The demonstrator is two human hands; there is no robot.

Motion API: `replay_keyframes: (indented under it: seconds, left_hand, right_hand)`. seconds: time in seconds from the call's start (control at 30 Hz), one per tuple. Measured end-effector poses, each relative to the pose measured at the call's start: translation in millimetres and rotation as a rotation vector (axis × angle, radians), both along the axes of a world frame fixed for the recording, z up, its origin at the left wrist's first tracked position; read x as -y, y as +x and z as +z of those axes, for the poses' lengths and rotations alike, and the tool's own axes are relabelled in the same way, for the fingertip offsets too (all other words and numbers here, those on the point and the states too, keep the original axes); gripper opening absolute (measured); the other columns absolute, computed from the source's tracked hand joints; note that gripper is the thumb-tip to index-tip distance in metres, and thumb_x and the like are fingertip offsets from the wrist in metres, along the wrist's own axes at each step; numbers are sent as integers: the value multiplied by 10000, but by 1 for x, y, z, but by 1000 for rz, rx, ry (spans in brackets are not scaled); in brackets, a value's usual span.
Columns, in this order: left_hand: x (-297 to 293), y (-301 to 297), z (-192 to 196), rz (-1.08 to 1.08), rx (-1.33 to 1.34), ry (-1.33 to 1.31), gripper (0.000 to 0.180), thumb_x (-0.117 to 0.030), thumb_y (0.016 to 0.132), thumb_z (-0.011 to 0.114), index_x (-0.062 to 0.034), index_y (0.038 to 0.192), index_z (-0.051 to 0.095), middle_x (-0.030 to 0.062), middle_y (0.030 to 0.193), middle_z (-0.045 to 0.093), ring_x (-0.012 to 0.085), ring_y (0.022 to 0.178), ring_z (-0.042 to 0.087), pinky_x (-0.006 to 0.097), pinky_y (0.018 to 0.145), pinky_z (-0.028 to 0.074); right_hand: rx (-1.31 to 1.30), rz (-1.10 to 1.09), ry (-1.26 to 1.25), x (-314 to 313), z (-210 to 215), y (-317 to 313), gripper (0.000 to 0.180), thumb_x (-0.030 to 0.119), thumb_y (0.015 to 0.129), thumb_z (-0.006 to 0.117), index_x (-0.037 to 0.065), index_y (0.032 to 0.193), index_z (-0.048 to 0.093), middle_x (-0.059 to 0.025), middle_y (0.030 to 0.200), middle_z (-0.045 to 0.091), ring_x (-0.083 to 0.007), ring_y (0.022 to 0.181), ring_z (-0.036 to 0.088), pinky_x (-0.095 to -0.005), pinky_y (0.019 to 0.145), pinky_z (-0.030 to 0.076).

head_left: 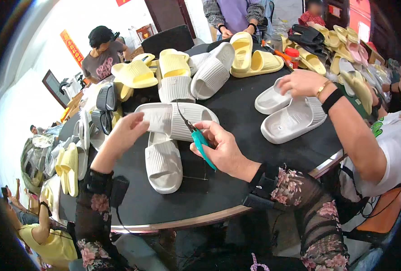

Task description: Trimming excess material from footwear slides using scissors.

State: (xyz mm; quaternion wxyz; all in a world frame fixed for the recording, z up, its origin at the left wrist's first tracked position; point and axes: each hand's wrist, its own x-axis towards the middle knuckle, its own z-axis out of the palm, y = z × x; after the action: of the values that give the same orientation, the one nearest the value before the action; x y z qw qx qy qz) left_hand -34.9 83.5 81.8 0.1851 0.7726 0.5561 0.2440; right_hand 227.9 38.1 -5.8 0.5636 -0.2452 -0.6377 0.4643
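Upper slipper [162,118]: pale grey, ribbed strap, crossing a matching lower slipper [163,166], mid-frame on black table [223,192].
Right hand [227,152]: closed round teal-handled scissors [201,145], blades upward.
Left hand [127,133]: loosely curled by upper slipper's left end; cannot tell if gripping.

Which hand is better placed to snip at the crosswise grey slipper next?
Probably the right hand: it grips the teal-handled scissors, their blades over the ribbed strap of the crosswise grey slipper. The left hand, near the slipper's left end, holds no tool.
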Motion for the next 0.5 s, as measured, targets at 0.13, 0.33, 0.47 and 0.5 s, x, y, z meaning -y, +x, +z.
replay_keyframes:
  seconds: [0.13,0.33,0.47,0.5]
  left_hand:
    - [-60,35,12,78,-126,5,445,-306,887,578,77,1108,526,52,916,593,107,846,511,261,749,433]
    - [-137,21,-12,92,-117,112,497,-323,819,630,86,1074,512,147,867,612,180,756,568,309,663,459]
    - [-147,70,-6,137,-28,-147,866,-457,803,626,82,1375,262,247,1251,487,271,1099,518,327,892,434]
    - [-156,71,-10,157,-4,-113,870,-466,801,630,75,1375,263,230,1211,518,263,1052,544,324,856,456]
  right_hand:
    - [-125,44,-199,-3,6,10,350,48,839,644,-27,1136,473,-41,875,618,-59,803,575,-218,704,480]
    - [-150,55,-157,-8,6,5,393,26,865,573,2,1225,416,-39,875,606,-44,686,535,-185,566,454]
    - [-147,4,-199,-11,4,19,383,66,858,616,-11,1189,439,-36,878,597,-55,760,554,-201,648,465]
    - [-184,12,-206,-12,3,19,369,73,845,646,-25,1151,463,-40,902,597,-66,828,570,-216,731,478]
